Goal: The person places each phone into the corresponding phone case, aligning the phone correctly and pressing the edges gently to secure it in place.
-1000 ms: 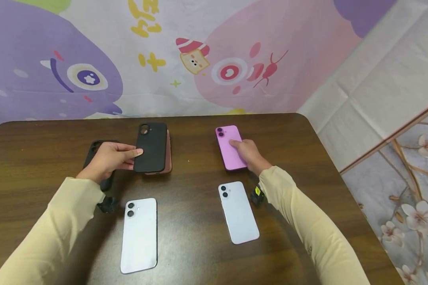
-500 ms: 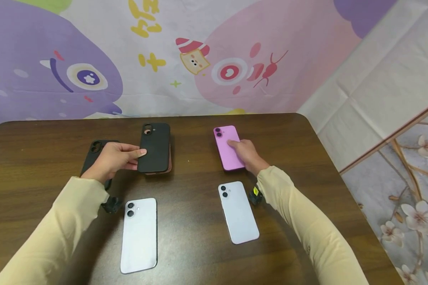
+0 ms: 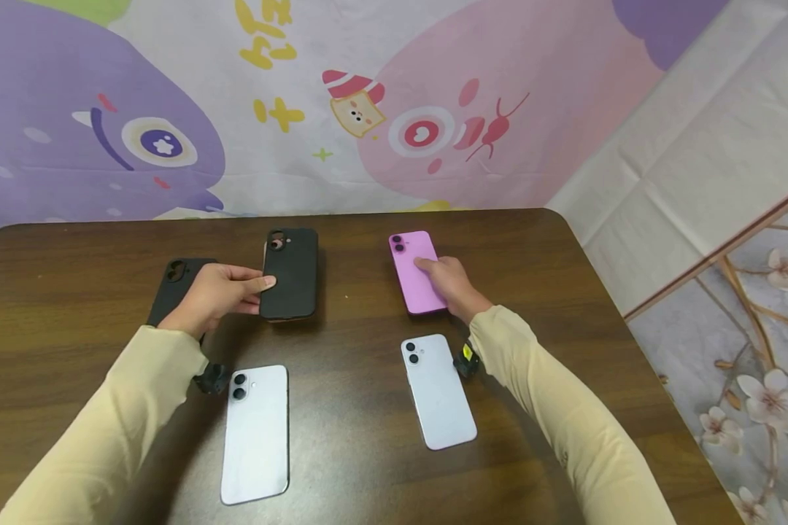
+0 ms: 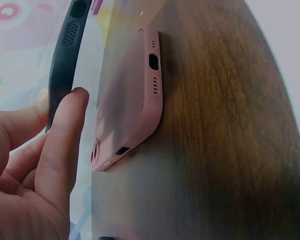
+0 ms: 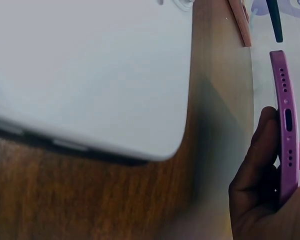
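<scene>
Printed cloth (image 3: 289, 179) upright along the far side, purple and pink cartoon creatures on it. Dark wood-grain table (image 3: 348, 415) in front.

Two pale yellow sleeves reach over the table: left sleeve (image 3: 114, 415), right sleeve (image 3: 558, 401).

Left hand (image 3: 223, 290) grasping: thumb on the upper face of a black case (image 3: 294, 281), fingers underneath, parted only by the case's thickness. Grip is on the case's near-left long edge. Case held clear of the table, above a dusty-pink case (image 4: 140, 100), which lies on the wood; left wrist view shows a gap between the two.

Right hand (image 3: 458, 286) grasping likewise: thumb across the back of a pink phone (image 3: 420, 281), fingers below, hand at its lower right. Right wrist view shows the phone edge-on, port and speaker holes facing the camera.

Two white phones lie back up, untouched, nearer the body: left white phone (image 3: 256, 445), right white phone (image 3: 438, 397). Second black case (image 3: 171, 288) flat at the left, partly hidden by the left hand and wrist.

Smallest: a black device at each cuff, left device (image 3: 211, 378) and right device (image 3: 466, 359).
</scene>
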The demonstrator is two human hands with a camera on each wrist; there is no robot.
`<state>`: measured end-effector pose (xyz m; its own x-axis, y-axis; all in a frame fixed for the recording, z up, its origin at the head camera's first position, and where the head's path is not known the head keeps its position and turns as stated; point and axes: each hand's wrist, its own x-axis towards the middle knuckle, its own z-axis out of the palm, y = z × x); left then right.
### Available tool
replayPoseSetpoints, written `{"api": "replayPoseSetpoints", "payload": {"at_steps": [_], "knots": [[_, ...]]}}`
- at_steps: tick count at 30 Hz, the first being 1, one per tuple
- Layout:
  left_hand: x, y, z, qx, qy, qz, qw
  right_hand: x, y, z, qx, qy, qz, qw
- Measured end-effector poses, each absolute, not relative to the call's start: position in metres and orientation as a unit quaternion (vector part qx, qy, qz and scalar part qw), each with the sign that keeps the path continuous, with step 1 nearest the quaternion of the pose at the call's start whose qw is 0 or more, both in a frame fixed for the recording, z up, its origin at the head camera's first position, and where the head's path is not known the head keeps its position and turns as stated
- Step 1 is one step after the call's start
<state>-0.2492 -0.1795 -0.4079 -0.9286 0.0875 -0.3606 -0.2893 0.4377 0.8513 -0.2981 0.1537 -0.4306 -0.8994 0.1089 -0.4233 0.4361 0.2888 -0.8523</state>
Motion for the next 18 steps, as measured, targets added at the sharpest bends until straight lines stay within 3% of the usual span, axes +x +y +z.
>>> {"api": "replayPoseSetpoints", "payload": {"at_steps": [18], "knots": [[-0.2515,-0.1712,-0.4109,-0.054,0.817,0.545,0.179,-0.2962,0.1465,-0.4312,0.173,0.790,-0.570,0.149]]}}
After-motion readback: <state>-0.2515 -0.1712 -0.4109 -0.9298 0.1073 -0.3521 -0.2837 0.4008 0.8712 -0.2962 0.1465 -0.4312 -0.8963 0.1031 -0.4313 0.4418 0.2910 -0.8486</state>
